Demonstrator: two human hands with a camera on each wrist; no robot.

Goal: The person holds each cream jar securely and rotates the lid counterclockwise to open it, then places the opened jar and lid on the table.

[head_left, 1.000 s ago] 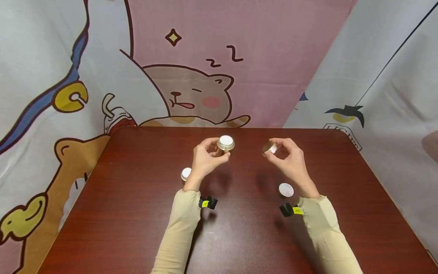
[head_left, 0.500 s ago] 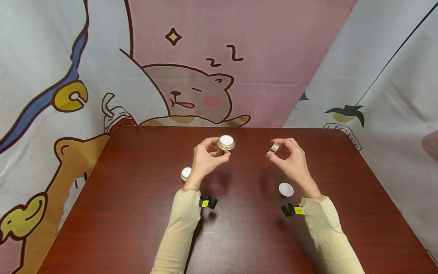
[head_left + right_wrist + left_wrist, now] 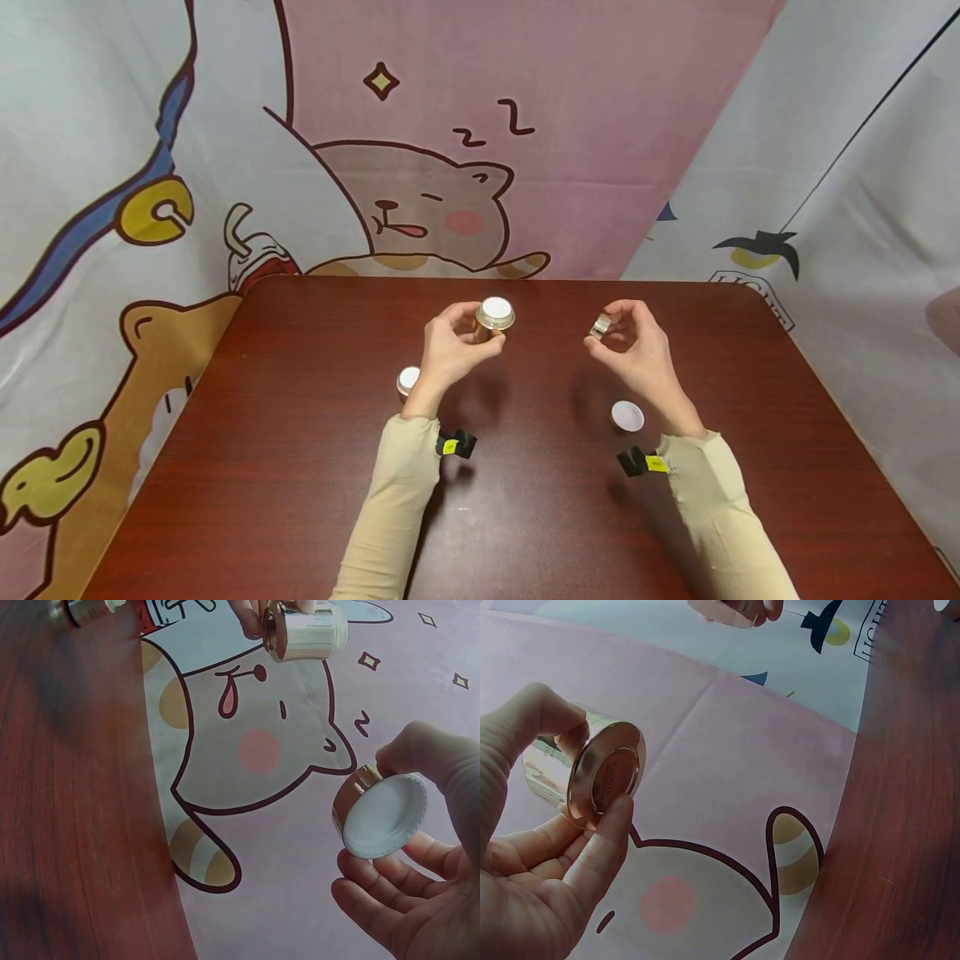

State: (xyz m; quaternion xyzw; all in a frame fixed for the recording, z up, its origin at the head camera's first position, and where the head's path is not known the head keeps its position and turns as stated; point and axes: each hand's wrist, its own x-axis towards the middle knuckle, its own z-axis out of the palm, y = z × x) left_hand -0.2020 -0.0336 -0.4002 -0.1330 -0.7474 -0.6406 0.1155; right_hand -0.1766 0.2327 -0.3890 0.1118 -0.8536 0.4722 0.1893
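My left hand (image 3: pixel 448 350) grips a small gold jar (image 3: pixel 496 315) by its sides, thumb on one side and fingers on the other. In the head view its round white top faces up; the left wrist view shows its gold base, with small markings too faint to read. My right hand (image 3: pixel 639 354) pinches a gold jar lid (image 3: pixel 600 326) on edge by its rim. The right wrist view shows the white inside of that lid (image 3: pixel 388 817). Jar and lid are held above the table, apart from each other.
A second white-topped jar (image 3: pixel 408 380) stands on the dark red wooden table (image 3: pixel 525 517), partly behind my left wrist. Another lid (image 3: pixel 627 416) lies white inside up near my right wrist. A cartoon-printed cloth (image 3: pixel 585 150) hangs behind the table.
My right hand has turned the lid between its fingers, so its gold side shows more in the head view, and has shifted slightly right. The left hand and its jar stay put.
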